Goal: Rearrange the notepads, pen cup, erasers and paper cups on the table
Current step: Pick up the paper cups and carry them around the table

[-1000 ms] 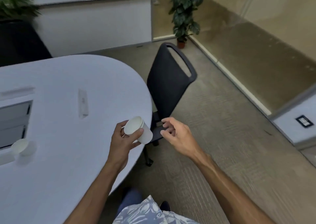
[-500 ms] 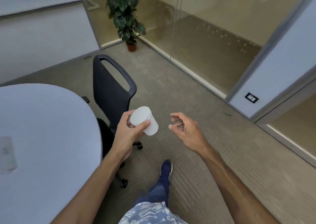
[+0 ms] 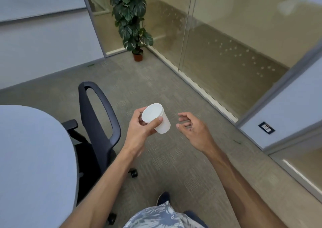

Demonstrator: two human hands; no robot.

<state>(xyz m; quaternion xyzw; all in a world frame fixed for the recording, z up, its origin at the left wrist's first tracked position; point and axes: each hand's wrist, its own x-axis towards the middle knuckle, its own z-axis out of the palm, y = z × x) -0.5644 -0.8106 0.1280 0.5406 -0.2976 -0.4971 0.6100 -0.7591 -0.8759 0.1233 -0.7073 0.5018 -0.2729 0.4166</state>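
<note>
My left hand (image 3: 139, 128) grips a white paper cup (image 3: 157, 119), tilted with its mouth toward me, in the air above the carpet and to the right of the table. My right hand (image 3: 192, 132) hovers a short way right of the cup, fingers loosely curled, holding nothing and not touching it. Only the rounded end of the white table (image 3: 33, 158) shows at the left, with no other task object in sight on it.
A black office chair (image 3: 97, 123) stands against the table's end, just left of my left hand. A potted plant (image 3: 132, 18) stands in the far corner by the glass wall (image 3: 226, 44). Grey carpet lies ahead; my shoe (image 3: 163, 197) is below.
My view has swung right, away from the table, so the second cup there has left the view. The left hand still holds the cup; the right hand stays beside it.
</note>
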